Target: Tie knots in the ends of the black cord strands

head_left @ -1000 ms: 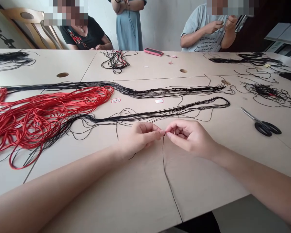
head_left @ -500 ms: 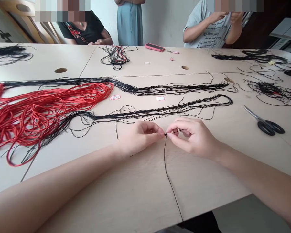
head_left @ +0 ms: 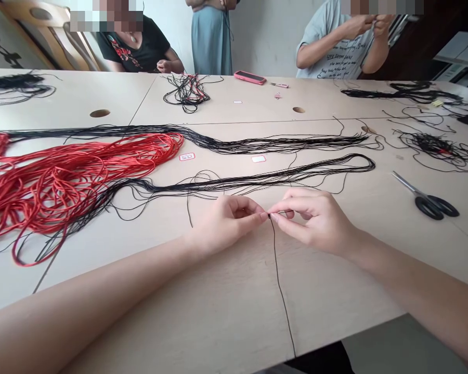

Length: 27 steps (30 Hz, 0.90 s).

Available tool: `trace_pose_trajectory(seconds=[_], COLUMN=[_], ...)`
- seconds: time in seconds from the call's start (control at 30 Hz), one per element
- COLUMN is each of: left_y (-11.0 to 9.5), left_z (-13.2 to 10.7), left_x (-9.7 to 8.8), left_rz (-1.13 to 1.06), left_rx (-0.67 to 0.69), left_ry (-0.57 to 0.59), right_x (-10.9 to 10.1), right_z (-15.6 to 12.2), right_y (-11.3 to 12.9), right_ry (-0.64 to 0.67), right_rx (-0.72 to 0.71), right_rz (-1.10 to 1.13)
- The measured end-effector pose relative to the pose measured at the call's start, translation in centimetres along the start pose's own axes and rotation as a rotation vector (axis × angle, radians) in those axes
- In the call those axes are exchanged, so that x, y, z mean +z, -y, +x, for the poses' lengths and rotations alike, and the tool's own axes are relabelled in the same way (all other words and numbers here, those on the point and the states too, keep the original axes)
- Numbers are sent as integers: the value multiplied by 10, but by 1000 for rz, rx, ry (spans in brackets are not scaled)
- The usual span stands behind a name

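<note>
My left hand (head_left: 228, 221) and my right hand (head_left: 315, 218) meet fingertip to fingertip over the light wooden table (head_left: 218, 301). Both pinch the top of a thin black cord (head_left: 278, 280), which hangs from the pinch and runs down across the table to its near edge. A short end of the cord pokes out between my right fingers. Just beyond my hands lies a long bundle of black cords (head_left: 265, 182).
A heap of red cords (head_left: 62, 176) fills the left. Another long black bundle (head_left: 218, 140) lies farther back. Scissors (head_left: 429, 200) rest at the right. Tangled black cords (head_left: 432, 145), a pink phone (head_left: 249, 77) and three other people sit at the far side.
My hands stay pinched together and have shifted slightly to the right. The hanging cord now falls a little farther right.
</note>
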<state>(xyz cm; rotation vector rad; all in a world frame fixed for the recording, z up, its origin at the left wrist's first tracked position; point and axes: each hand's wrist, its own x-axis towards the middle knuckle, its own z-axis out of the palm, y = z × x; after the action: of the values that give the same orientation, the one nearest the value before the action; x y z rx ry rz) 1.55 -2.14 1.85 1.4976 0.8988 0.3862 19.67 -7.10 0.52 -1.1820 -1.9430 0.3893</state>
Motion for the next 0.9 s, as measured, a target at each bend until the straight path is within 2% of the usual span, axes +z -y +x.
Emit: trace_pose_trajectory(seconds=[0.33,0.5,0.9], left_y=[4,1,8], left_z=[3,1,2], left_x=[-2,-2,1], left_rz=[-46,16,-16], left_rx=[24,-8,85], left_ry=[-15,-63,-51], right_x=[0,-1,0], right_z=[1,0,-1], right_y=[2,3,1], right_ry=[27,17,-8], right_rx=[15,32,26], right_rz=[-46,-44,-81])
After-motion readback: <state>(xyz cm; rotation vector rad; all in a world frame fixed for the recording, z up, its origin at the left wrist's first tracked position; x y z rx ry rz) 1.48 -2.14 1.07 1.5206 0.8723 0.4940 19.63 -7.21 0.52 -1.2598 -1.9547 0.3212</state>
